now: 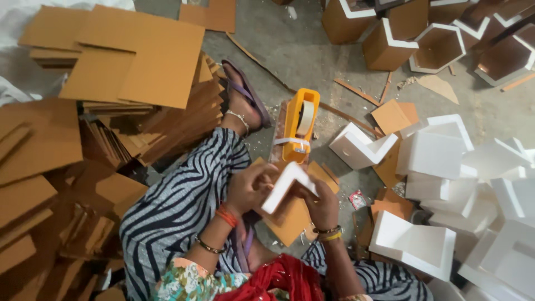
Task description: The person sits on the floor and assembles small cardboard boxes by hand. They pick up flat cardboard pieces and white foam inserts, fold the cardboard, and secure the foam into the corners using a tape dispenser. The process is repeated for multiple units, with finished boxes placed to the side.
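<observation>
I sit on the floor holding an angled white-and-brown board piece (287, 187) in front of me. My left hand (251, 187) grips its left arm, fingers curled over the white face. My right hand (320, 203) holds its right side from below. A strip of tape runs from the piece toward an orange tape dispenser (301, 125) standing just beyond my hands. Brown board pieces (290, 223) lie under my hands on my lap.
Stacks of brown board panels (134, 61) fill the left side. Folded white angled pieces (429, 245) pile up at the right. Finished hexagonal brown boxes (434, 47) stand at the far right. My sandalled foot (242, 100) stretches out beside the dispenser.
</observation>
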